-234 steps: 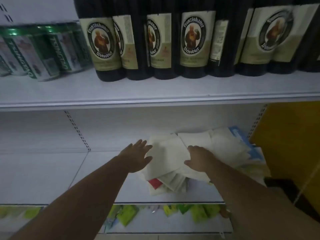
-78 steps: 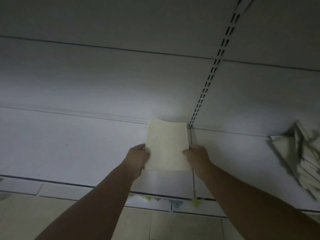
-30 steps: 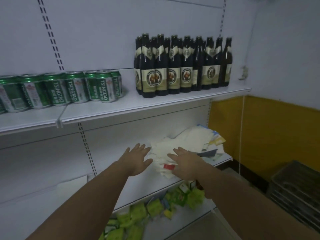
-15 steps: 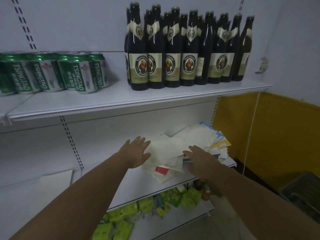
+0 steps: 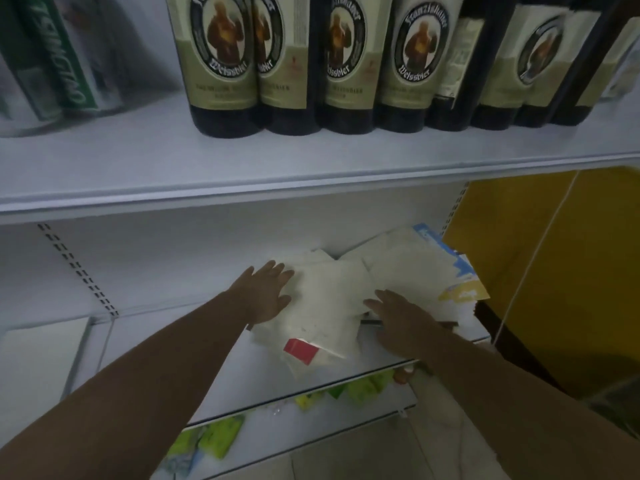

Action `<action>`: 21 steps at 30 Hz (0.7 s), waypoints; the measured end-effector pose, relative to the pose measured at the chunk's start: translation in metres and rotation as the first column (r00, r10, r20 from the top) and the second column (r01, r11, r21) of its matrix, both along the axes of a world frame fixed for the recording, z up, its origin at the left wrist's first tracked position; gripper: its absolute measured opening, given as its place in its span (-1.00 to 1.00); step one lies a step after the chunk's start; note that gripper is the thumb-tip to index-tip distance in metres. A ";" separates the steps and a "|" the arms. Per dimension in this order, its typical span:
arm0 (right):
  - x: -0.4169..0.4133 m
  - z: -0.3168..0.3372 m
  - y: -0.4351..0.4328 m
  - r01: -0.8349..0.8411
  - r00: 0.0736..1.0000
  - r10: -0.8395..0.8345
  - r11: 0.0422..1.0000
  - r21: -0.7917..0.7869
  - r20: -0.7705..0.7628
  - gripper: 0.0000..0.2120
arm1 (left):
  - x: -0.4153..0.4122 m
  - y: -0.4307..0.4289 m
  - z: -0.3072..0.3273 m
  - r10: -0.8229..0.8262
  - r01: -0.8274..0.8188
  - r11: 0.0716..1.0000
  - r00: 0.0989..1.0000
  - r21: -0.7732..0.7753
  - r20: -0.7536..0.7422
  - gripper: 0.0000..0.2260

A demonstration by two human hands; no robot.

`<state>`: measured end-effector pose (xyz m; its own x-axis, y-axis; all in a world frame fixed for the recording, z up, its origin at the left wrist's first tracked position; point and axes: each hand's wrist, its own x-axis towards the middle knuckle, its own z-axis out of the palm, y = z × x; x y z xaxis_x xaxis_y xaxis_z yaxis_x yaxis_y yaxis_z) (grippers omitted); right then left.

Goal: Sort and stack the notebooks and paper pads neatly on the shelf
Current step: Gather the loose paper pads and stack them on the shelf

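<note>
Head view: the person's left grip (image 5: 268, 292), a bare hand, is released, its fingers straight and slightly spread, palm down on the left edge of a loose pile of white paper pads and notebooks (image 5: 329, 299). The right grip (image 5: 398, 320) is released too, fingers stretched forward and lying flat on the front right part of the same pile; neither curls round anything. The pile sits untidily on the right end of the white metal lower shelf (image 5: 242, 368), its sheets fanned at different angles. A pad with a red corner patch (image 5: 300, 350) sticks out at the front of the pile, and a blue-and-white printed notebook (image 5: 464, 268) pokes out at the back right, next to the yellow side wall (image 5: 554, 254). A single pale flat pad (image 5: 38, 355) lies well apart on the shelf's left section. On the white upper shelf (image 5: 242, 168) stand dark glass beer bottles with cream labels (image 5: 221, 64) and, left of them, a green can (image 5: 52, 57). Below the lower shelf, green and yellow packets (image 5: 221, 436) show, blurred
</note>
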<state>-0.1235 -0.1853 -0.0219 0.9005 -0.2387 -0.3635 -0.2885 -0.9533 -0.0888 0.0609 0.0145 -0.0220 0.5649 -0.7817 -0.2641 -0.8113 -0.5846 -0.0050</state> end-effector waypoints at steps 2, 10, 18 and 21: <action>0.024 -0.013 -0.008 -0.039 0.999 0.038 0.999 0.025 0.019 -0.38 | 0.003 -0.009 -0.003 0.039 -0.040 0.999 0.999 -0.030 -0.030 -0.46; 0.126 -0.065 -0.043 -0.224 0.965 0.209 0.971 0.084 0.156 -0.31 | 0.009 -0.016 -0.023 0.323 -0.335 0.939 0.937 -0.081 -0.135 -0.47; 0.170 -0.077 -0.091 -0.187 0.982 0.188 0.982 -0.017 0.015 0.19 | -0.012 -0.025 -0.038 0.503 -0.553 0.813 0.824 -0.179 -0.262 -0.50; 0.171 -0.074 -0.090 -0.195 0.979 0.202 0.973 -0.123 0.040 0.08 | -0.016 -0.027 -0.037 0.532 -0.596 0.768 0.797 -0.233 -0.287 -0.50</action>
